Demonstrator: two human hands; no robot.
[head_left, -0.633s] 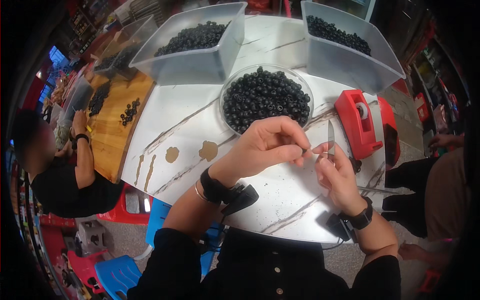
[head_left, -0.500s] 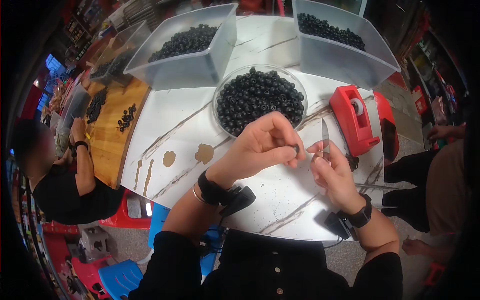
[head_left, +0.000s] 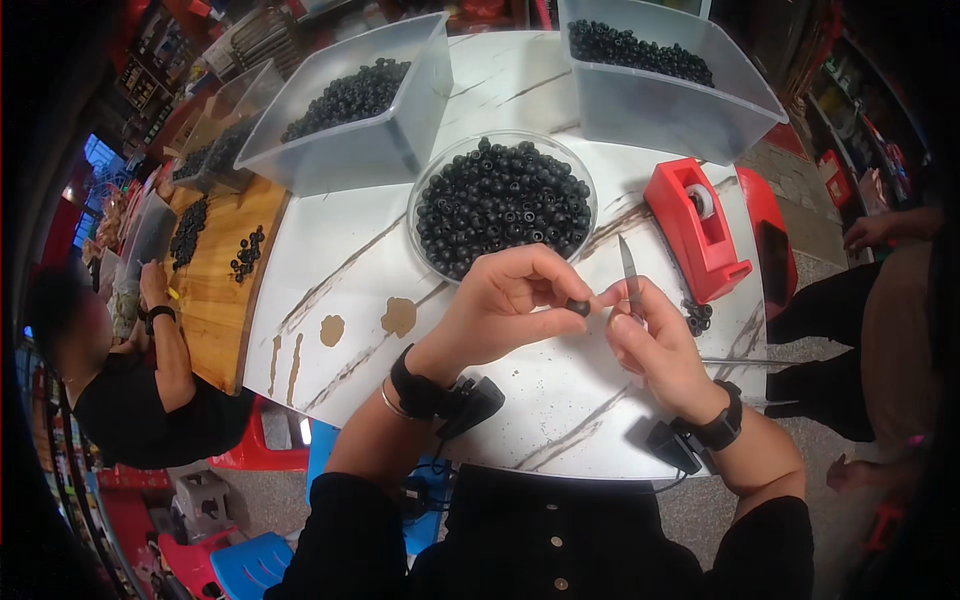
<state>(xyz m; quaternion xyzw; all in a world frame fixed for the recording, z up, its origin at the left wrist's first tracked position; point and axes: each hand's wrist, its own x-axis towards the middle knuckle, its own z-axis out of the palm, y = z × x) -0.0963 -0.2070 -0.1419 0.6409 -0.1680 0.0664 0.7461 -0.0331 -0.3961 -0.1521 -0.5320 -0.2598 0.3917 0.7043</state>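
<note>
My left hand (head_left: pixel 505 305) pinches one small round black bead-like piece (head_left: pixel 578 307) between thumb and fingertips. Close beside it, my right hand (head_left: pixel 655 335) grips a small knife (head_left: pixel 629 268), its narrow blade pointing up and away from me. The fingertips of both hands nearly meet; the knife's handle is mostly hidden in my palm. Just beyond my hands stands a clear round bowl (head_left: pixel 412 222) heaped with black bead-like pieces (head_left: pixel 505 205), some showing a hole.
Translucent bins (head_left: pixel 350 165) (head_left: pixel 665 112) of black pieces stand at the back. A red tape dispenser (head_left: pixel 690 225) sits right, several black pieces (head_left: pixel 698 318) beside it. Brown patches (head_left: pixel 399 316) mark the white table (head_left: pixel 340 235). A co-worker (head_left: pixel 150 390) works left at a wooden board (head_left: pixel 225 300); another person (head_left: pixel 900 340) stands right.
The view has shifted slightly. My left hand has turned so that the black piece shows more fully, and the knife blade now leans a little to the left.
</note>
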